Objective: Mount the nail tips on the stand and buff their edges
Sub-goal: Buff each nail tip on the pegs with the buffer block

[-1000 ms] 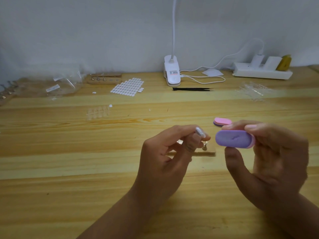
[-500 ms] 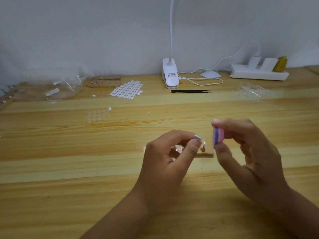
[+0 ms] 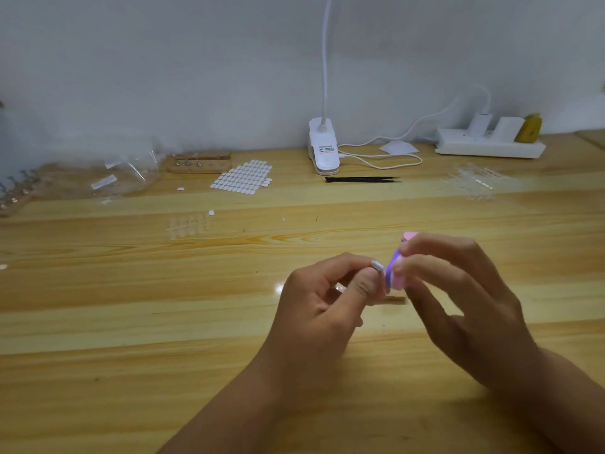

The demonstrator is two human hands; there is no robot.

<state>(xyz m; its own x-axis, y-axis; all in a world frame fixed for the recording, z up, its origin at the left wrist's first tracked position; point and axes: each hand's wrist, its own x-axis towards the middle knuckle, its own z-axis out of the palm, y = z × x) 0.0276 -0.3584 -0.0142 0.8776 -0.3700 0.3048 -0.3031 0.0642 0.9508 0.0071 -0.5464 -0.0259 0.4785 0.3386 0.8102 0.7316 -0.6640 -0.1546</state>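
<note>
My left hand [image 3: 322,298] pinches a small clear nail tip [image 3: 377,266] between thumb and forefinger, just above the table. My right hand [image 3: 458,290] grips a purple and pink buffer block [image 3: 394,273] on edge, its purple face against the nail tip. A small wooden stand [image 3: 394,299] lies on the table right under both hands, mostly hidden. A second pink buffer [image 3: 409,236] peeks out behind my right fingers.
At the back stand another wooden stand [image 3: 199,162], a sheet of white adhesive tabs [image 3: 244,176], a clip lamp [image 3: 323,152], black tweezers [image 3: 361,179], a power strip [image 3: 489,146] and clear nail-tip strips [image 3: 473,181]. Plastic bags [image 3: 111,178] lie far left.
My right hand turned the buffer from flat to on edge and brought it left against the nail tip. My left hand stayed almost in place.
</note>
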